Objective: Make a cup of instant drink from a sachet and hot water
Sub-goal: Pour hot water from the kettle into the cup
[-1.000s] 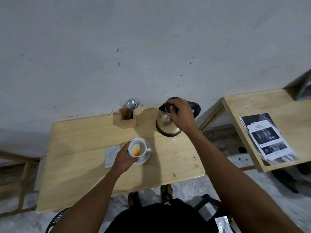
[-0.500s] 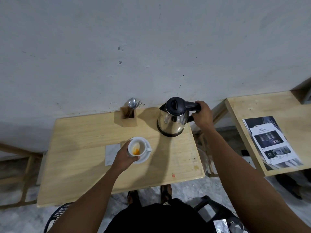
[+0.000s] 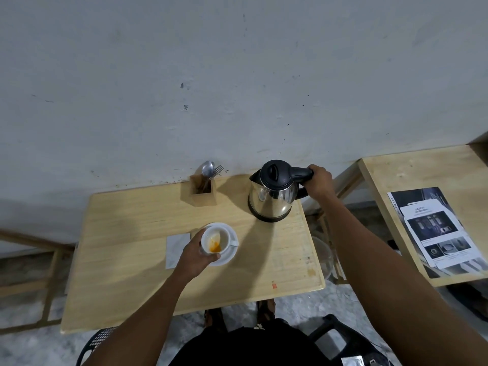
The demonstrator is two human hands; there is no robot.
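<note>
A white cup (image 3: 215,240) with orange powder in its bottom sits on a white saucer (image 3: 229,256) in the middle of the wooden table (image 3: 126,233). My left hand (image 3: 194,256) grips the cup's near left side and tilts it toward me. A steel kettle (image 3: 273,198) with a black lid stands at the table's far right corner. Around its black handle my right hand (image 3: 318,180) is closed. A silver sachet (image 3: 352,361) shows at the bottom edge, by my lap.
A wooden holder (image 3: 202,190) with a spoon and fork stands by the wall, left of the kettle. A white napkin (image 3: 175,248) lies left of the saucer. A second table (image 3: 412,175) on the right carries a printed leaflet (image 3: 439,231). Below me sits a black chair (image 3: 343,339).
My right hand left the kettle's lid and took hold of its handle on the right side. My left hand stayed on the cup.
</note>
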